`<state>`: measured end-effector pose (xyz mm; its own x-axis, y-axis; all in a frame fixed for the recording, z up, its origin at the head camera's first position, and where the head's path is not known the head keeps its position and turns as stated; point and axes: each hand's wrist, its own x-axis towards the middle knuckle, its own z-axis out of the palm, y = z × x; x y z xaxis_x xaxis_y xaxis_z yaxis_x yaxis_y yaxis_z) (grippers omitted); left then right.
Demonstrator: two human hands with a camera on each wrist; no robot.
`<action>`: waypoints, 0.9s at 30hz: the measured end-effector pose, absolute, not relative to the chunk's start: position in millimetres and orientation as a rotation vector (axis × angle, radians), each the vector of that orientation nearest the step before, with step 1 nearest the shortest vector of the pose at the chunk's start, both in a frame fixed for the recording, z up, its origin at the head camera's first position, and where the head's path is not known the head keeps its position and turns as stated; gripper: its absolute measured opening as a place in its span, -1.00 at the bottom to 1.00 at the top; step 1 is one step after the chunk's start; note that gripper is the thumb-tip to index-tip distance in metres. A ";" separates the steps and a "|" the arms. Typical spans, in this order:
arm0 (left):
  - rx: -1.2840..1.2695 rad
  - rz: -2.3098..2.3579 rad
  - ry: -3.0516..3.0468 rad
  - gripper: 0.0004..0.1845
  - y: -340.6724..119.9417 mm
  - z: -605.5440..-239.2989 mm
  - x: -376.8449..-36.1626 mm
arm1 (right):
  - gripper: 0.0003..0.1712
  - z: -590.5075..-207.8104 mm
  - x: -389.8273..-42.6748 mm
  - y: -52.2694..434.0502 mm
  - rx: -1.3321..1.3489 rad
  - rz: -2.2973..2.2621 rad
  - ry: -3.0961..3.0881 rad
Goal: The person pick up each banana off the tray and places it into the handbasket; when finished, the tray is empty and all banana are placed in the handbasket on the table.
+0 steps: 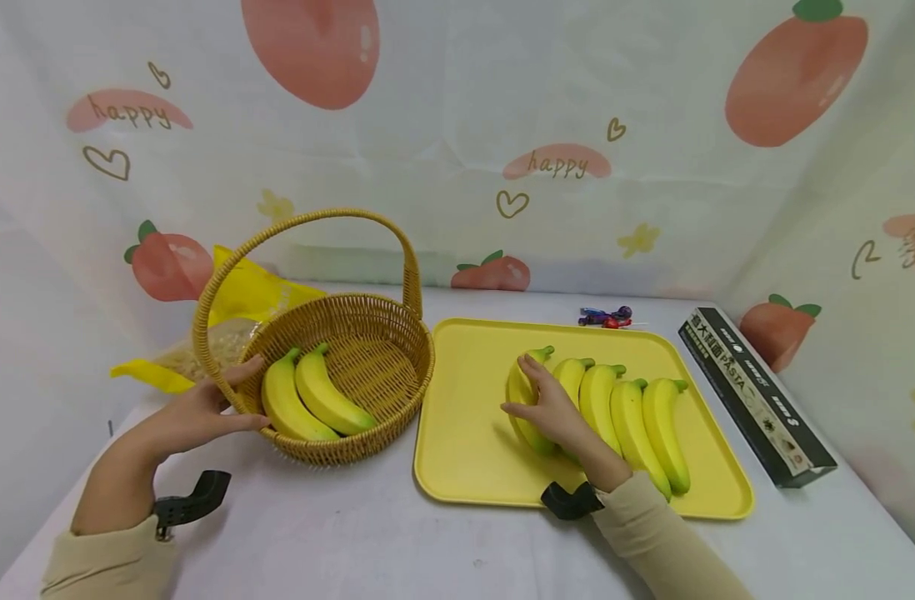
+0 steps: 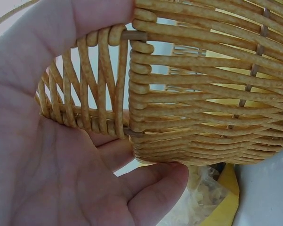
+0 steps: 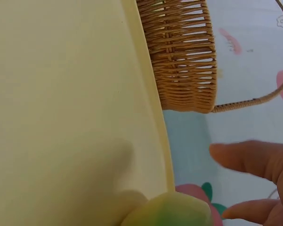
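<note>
Your left hand [image 1: 195, 412] grips the wicker basket [image 1: 382, 333] wall — two bananas inside | your right hand [image 1: 551, 408] curls round the leftmost banana [image 1: 519, 392] on the yellow tray [image 1: 465, 433]; four bananas beside it

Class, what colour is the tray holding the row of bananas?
Pale yellow: the tray, seen best in the head view.
</note>
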<state>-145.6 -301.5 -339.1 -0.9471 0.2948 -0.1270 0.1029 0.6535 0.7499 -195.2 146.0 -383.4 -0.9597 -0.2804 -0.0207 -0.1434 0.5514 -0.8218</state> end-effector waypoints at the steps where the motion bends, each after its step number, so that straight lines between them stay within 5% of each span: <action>1: 0.324 1.172 2.636 -0.03 -301.4 -339.0 -145.8 | -0.11 -383.7 -195.9 143.6 -0.345 -1.372 2.642; 27: 0.322 1.129 2.657 -0.04 -302.0 -341.9 -146.5 | 0.01 -400.1 -204.5 130.8 -0.365 -1.235 2.688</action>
